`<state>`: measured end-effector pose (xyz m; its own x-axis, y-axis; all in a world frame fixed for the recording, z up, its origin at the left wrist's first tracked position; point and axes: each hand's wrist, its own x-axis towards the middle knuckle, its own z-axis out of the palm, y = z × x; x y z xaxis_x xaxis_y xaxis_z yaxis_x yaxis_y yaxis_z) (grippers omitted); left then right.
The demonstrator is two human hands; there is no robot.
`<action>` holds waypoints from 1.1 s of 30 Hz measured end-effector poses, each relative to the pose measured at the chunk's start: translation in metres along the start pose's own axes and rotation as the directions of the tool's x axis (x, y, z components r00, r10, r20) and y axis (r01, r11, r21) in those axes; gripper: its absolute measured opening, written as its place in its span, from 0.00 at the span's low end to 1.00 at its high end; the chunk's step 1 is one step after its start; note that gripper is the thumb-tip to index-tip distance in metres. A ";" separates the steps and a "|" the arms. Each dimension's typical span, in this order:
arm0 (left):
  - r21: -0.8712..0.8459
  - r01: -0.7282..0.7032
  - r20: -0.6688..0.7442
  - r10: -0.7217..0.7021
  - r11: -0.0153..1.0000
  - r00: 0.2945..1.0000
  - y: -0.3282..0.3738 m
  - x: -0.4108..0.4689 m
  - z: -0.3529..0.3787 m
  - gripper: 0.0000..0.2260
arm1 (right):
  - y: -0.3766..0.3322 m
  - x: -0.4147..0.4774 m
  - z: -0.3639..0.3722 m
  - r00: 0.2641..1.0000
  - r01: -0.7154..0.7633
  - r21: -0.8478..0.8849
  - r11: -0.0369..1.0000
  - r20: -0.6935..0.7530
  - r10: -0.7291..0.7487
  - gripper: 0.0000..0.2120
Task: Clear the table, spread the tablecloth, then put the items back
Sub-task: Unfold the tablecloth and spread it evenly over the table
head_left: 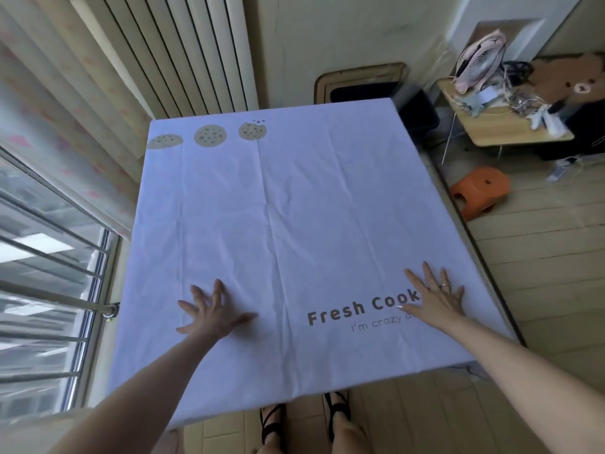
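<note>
A white tablecloth (288,217) printed with three cookies at the far left and the words "Fresh Cook" near the front lies spread flat over the whole table, with light fold creases. My left hand (214,311) presses flat on the cloth at the front left, fingers spread. My right hand (437,298) lies flat on the cloth at the front right, fingers spread, covering part of the printed words. Nothing stands on the cloth.
A window with bars (49,273) and curtains (65,103) flank the table's left side. To the right are an orange stool (481,191) on the wooden floor and a small side table (504,126) holding a fan, cables and a brown plush bear (566,80).
</note>
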<state>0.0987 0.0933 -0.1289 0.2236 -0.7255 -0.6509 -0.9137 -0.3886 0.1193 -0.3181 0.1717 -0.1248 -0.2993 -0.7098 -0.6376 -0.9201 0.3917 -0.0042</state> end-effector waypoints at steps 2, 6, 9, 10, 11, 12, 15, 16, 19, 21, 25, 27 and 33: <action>-0.092 0.057 -0.013 -0.058 0.994 0.998 0.008 0.000 -0.001 0.51 | 0.004 0.013 -0.012 1.000 0.028 0.005 1.000 0.002 -0.028 0.39; -0.197 0.114 -0.047 -0.126 0.974 0.991 0.020 0.008 0.002 0.49 | 0.016 0.041 -0.037 0.998 0.069 -0.015 0.998 0.007 -0.069 0.41; -0.159 0.121 -0.111 -0.139 0.980 0.984 0.026 0.021 0.001 0.49 | 0.025 0.062 -0.055 0.995 0.100 -0.046 0.994 0.016 -0.099 0.43; -0.156 0.116 -0.126 -0.136 0.981 0.983 0.028 0.025 -0.001 0.50 | 0.027 0.068 -0.060 0.994 0.107 -0.054 0.993 0.021 -0.106 0.43; -0.164 0.114 -0.135 -0.136 0.980 0.981 0.030 0.030 -0.004 0.50 | 0.030 0.074 -0.064 0.993 0.113 -0.055 0.992 0.025 -0.112 0.43; -0.167 0.117 -0.140 -0.141 0.979 0.980 0.034 0.036 -0.008 0.51 | 0.031 0.082 -0.068 0.992 0.122 -0.053 0.991 0.029 -0.120 0.43; -0.091 0.123 -0.144 -0.136 0.988 0.980 0.040 0.046 -0.019 0.53 | 0.034 0.096 -0.075 0.989 0.143 -0.051 0.988 0.031 -0.142 0.43; -0.060 0.121 -0.150 -0.128 0.991 0.980 0.041 0.049 -0.023 0.53 | 0.033 0.100 -0.076 0.988 0.152 -0.055 0.987 0.030 -0.150 0.43; 0.071 0.076 -0.158 -0.064 0.995 0.985 0.040 0.058 -0.035 0.50 | 0.025 0.110 -0.078 0.983 0.185 -0.055 0.981 0.031 -0.184 0.44; 0.142 0.033 -0.150 -0.011 0.989 0.989 0.039 0.065 -0.039 0.49 | 0.018 0.115 -0.077 0.978 0.208 -0.044 0.977 0.031 -0.206 0.44; 0.110 0.045 -0.104 -0.033 0.993 0.994 0.048 0.075 -0.039 0.48 | 0.008 0.121 -0.071 0.980 0.198 -0.048 0.979 0.043 -0.196 0.44; 0.095 0.054 -0.093 -0.045 0.994 0.995 0.053 0.076 -0.039 0.48 | 0.009 0.122 -0.071 0.981 0.189 -0.063 0.980 0.046 -0.186 0.44; 0.098 0.046 -0.096 -0.037 0.994 0.995 0.054 0.083 -0.041 0.49 | 0.011 0.123 -0.071 0.983 0.184 -0.070 0.980 0.032 -0.182 0.44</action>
<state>0.0818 -0.0115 -0.1455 0.2887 -0.7619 -0.5797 -0.9311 -0.3644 0.0152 -0.3829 0.0470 -0.1491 -0.1185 -0.7500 -0.6508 -0.9748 0.2127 -0.0676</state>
